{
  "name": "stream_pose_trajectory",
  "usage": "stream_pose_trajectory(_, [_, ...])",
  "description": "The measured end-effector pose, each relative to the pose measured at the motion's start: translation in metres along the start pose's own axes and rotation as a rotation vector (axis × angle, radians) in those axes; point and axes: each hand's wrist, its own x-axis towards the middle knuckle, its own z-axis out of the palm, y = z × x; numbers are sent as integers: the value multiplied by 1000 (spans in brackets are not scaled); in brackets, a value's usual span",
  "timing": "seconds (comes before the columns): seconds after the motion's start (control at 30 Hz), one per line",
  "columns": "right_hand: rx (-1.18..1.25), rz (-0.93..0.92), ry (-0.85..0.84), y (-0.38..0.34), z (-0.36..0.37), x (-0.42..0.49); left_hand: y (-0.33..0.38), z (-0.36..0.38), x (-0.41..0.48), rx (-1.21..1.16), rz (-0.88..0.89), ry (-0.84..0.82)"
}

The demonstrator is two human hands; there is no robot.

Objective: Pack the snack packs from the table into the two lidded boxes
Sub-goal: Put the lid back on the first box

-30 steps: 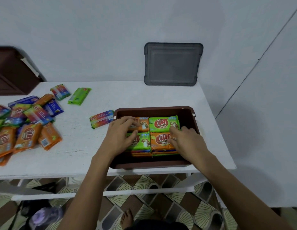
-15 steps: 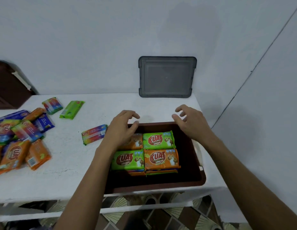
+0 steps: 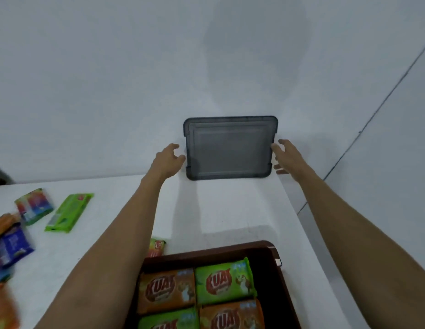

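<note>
Plainly the left hand (image 3: 168, 160) and the right hand (image 3: 288, 160) are both out for the lid (image 3: 230, 148). The 2 hands are well apart, 1 at each short side of it. The left is open, fingers loosely bent and holding nothing, just beside the lid's left edge. The right is open too, fingers spread at the right edge. Whether any fingertip touches the plastic I cannot tell.

The grey lid stands on its long side at the far edge of the table (image 3: 230, 205), leaning back on the wall (image 3: 111, 91). To my eye the best grip is on both short sides at once, thumbs in front and fingers behind, tipping the top off the wall before lifting so the bottom edge does not skid.

Nearer, at the front right corner, the brown box (image 3: 277, 255) sits open with 4 snack packs (image 3: 224, 279) showing on top, lying flat and below the rim. That looks low enough for the lid to seat, if it is laid down level and pressed at the corners.

1 pack (image 3: 157, 246) lies just beside the box's far left corner. A green pack (image 3: 69, 212) and a heap of loose packs (image 3: 12, 243) lie along the left edge, waiting for a 2nd box, which is not in view.
</note>
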Motion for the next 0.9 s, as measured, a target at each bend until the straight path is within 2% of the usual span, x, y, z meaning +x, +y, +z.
stream_pose_trajectory(0.1, [126,117,-51,0,3,23,6,9,22,-170,-59,-125])
stream_pose_trajectory(0.2, [277,218,-110,2,4,37,13,17,29,-355,-132,-182])
stream_pose_trajectory(0.33, [473,281,-120,7,2,36,18,22,23,-591,-205,-167])
stream_pose_trajectory(0.43, [730,306,-128,17,1,24,12,13,2,-762,-194,-104])
stream_pose_trajectory(0.57, [1045,350,-130,33,-3,-8,-4,-10,-45,-830,-176,-109])
stream_pose_trajectory(0.67, [862,295,-196,36,-6,-48,-15,-22,-90,-714,-157,-77])
stream_pose_trajectory(0.77, [594,111,-249,36,-3,-94,-30,-28,-137,-528,-87,30])
stream_pose_trajectory(0.9, [250,-121,-175,42,5,-150,-50,-27,-198,-460,-68,122])
